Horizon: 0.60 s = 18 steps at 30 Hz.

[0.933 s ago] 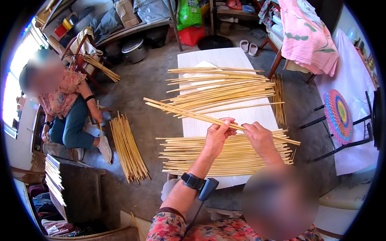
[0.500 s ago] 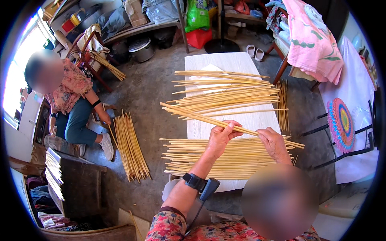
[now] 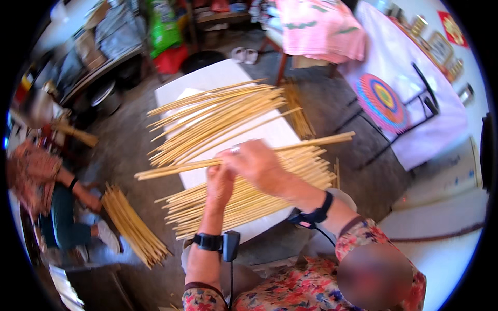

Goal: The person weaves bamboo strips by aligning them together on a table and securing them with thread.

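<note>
My left hand (image 3: 220,182) and my right hand (image 3: 258,161) meet around a small bunch of long, thin yellow wooden sticks (image 3: 316,141). The bunch sticks out well past both hands, its left part (image 3: 171,170) lower than its right. Fingers of both hands are closed on it; my right hand is blurred and partly covers the left fingertips. Just under my hands, a layer of similar sticks (image 3: 249,202) lies across the near half of a pale table (image 3: 199,178). Another group of sticks (image 3: 223,115) is spread over the far half.
At the left, a seated person (image 3: 39,192) reaches toward a pile of sticks (image 3: 136,226) on the floor. More sticks (image 3: 300,111) stand beyond the table's right edge. A black chair with a round multicoloured seat cover (image 3: 382,103) is at the right, near a pink cloth (image 3: 321,31).
The view has swung to the right and tilted. My right hand has come from the bunch's right end to beside my left hand. The bunch now slants up to the right.
</note>
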### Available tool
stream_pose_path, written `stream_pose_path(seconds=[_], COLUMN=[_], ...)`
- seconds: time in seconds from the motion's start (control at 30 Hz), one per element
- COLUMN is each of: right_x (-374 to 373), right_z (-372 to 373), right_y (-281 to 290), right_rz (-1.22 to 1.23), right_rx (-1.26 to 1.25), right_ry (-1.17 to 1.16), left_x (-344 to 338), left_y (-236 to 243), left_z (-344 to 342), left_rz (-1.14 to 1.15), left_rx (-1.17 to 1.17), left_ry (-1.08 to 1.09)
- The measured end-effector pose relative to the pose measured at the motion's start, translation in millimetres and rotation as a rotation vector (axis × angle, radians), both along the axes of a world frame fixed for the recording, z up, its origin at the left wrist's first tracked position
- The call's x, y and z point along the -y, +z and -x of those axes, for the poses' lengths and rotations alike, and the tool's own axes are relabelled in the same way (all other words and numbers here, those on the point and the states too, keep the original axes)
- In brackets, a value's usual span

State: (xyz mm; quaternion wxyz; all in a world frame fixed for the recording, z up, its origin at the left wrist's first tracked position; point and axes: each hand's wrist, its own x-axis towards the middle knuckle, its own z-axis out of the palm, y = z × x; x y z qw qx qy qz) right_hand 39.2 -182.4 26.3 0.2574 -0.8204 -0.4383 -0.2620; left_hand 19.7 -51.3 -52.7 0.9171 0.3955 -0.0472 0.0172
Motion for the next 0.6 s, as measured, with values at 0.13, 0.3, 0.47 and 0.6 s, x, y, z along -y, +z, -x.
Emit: stream_pose_path(seconds=[0.13, 0.3, 0.47, 0.6], right_x=[-23, -20, -6, -15], right_z=[18, 32, 35, 25], right_y=[1, 3, 11, 11], right_rz=[-0.017, 0.078, 0.06, 0.021], right_rx=[0.019, 0.016, -0.003, 0.006], right_ry=[0.121, 0.028, -0.102, -0.047], left_x=[-3, -16, -18, -19], left_y=[10, -10, -6, 6], left_z=[11, 10, 15, 21], left_rz=[0.144, 0.067, 0.108, 0.083], left_rx=[-0.179, 0.011, 0.004, 0.05], left_ry=[0.003, -0.051, 0.055, 0.01])
